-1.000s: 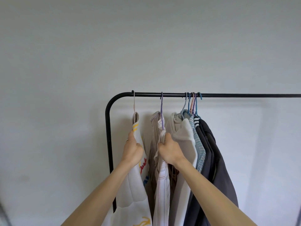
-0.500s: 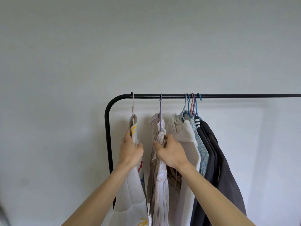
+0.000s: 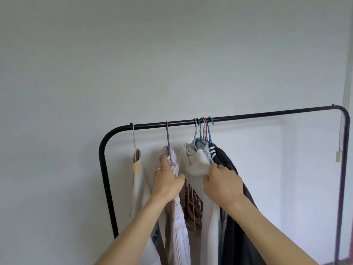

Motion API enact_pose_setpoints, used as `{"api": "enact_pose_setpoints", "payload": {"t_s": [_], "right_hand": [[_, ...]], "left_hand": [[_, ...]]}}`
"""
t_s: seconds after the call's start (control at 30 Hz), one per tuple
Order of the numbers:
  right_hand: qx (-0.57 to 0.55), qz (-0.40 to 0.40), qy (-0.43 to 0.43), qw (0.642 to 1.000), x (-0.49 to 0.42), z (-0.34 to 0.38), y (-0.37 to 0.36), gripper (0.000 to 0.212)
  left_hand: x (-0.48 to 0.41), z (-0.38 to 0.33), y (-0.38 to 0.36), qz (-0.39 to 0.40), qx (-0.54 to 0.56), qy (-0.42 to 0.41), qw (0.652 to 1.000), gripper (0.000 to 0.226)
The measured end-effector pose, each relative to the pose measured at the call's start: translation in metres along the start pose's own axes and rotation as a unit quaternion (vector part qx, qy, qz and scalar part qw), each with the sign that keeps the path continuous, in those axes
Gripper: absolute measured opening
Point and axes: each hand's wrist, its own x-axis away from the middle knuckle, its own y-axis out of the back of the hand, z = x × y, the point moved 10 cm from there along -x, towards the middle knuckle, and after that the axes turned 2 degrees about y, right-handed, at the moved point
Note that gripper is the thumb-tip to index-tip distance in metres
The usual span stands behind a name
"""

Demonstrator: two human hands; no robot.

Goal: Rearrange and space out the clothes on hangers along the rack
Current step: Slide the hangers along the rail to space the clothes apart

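Rack (image 3: pixel 267 113) spanning the lower half of the frame, bare toward its right end. Left hand (image 3: pixel 168 181), fingers closed on the striped shirt (image 3: pixel 176 217) beneath its purple hanger (image 3: pixel 168 139), apparently steadying it apart from the cream top (image 3: pixel 138 188) at far left. Right hand (image 3: pixel 222 183), fingers pinched on the white hoodie (image 3: pixel 198 165), the leftmost of the bunched garments at centre, whose hooks (image 3: pixel 203 124) touch. The dark jacket (image 3: pixel 238 217) hangs last. Judged purpose: separating the hoodie from the cluster to open a gap.
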Motion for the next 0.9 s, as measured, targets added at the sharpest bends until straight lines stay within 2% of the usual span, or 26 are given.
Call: {"api": "enact_pose_setpoints", "payload": {"t_s": [0.13,0.3,0.4,0.53,0.67,0.9], "right_hand": [[-0.013,0.052,-0.024,0.998,-0.006,-0.005,-0.008,0.024],[-0.136,0.155,-0.067,0.976,-0.021,-0.002,-0.028,0.044],[-0.207,0.18,-0.079,0.959,-0.025,0.0,-0.048,0.056],[-0.305,0.139,-0.084,0.938,-0.025,-0.011,-0.061,0.044],[-0.33,0.059,-0.069,0.939,-0.032,-0.031,-0.05,0.043],[-0.34,0.009,-0.087,0.936,-0.043,-0.078,-0.037,0.04]], "left_hand": [[-0.004,0.008,-0.017,0.026,0.071,0.032,0.997,0.074],[-0.011,0.009,-0.02,0.02,0.132,0.033,0.99,0.068],[-0.013,0.013,-0.019,-0.003,0.144,0.042,0.989,0.07],[-0.011,0.012,-0.023,-0.013,0.142,0.057,0.988,0.077],[-0.012,0.008,-0.025,-0.028,0.14,0.058,0.988,0.081],[-0.012,0.008,-0.024,-0.033,0.129,0.062,0.989,0.079]]}}
